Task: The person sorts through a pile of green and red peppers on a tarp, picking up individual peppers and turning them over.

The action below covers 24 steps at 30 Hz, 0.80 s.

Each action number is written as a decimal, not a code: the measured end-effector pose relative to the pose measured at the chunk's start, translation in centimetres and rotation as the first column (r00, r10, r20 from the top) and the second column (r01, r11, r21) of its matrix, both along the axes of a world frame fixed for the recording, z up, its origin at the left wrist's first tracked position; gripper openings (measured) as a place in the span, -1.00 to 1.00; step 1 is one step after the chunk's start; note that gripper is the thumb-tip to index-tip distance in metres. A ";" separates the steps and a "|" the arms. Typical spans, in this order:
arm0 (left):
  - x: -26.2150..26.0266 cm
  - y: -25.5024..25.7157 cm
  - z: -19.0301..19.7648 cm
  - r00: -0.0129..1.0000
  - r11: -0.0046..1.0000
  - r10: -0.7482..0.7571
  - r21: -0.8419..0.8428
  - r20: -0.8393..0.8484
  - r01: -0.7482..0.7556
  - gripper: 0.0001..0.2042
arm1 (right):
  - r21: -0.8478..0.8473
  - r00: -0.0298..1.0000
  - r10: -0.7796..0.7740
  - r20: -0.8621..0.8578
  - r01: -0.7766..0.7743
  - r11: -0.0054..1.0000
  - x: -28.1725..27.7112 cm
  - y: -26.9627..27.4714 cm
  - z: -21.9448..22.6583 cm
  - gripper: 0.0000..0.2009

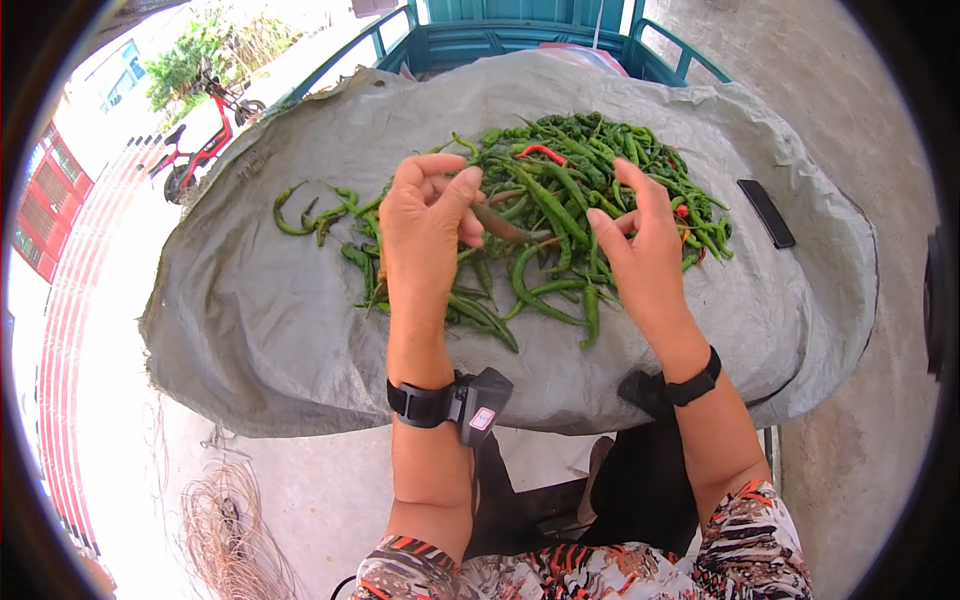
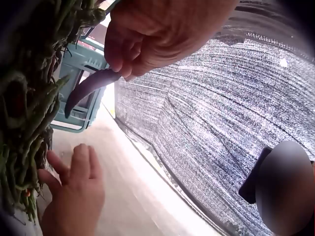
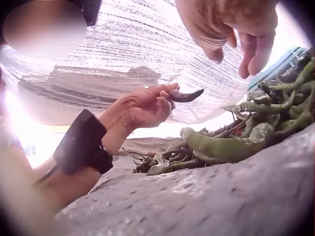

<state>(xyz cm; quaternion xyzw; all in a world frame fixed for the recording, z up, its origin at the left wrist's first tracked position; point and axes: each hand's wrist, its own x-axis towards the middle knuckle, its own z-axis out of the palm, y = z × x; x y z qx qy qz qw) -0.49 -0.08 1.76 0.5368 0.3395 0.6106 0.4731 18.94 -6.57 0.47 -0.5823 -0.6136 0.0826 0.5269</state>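
From my head view, my left hand (image 1: pixel 430 210) pinches a dark, brownish pepper (image 1: pixel 508 227) between thumb and fingers, over the pile of green peppers (image 1: pixel 565 190) heaped on a grey sheet (image 1: pixel 270 310). My right hand (image 1: pixel 645 240) is raised at the near right of the pile, thumb and forefinger apart, with nothing in its grasp. One red pepper (image 1: pixel 541 153) lies across the top of the heap, and a black phone (image 1: pixel 766 213) rests on the sheet to the right. Beyond the sheet's far edge stands a teal cart frame (image 1: pixel 520 38); a red bike (image 1: pixel 205 145) is off to the left. From my left wrist, the dark pepper sticks out from my fingertips in a curve, its free end in front of the teal frame, and my right hand is seen with its fingers free, near the peppers. From my right wrist, the dark pepper points out of my left hand, clear of the pile, while my right hand hangs loosely bent above with its grip released; a large green pepper (image 3: pixel 226 147) lies close to the lens.
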 end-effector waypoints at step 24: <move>1.0 -0.5 -2.6 0.288 0.976 0.211 0.187 -0.934 -0.108 -0.71 | 0.031 0.991 0.086 -0.100 -0.083 0.996 1.5 0.7 -1.5 -0.69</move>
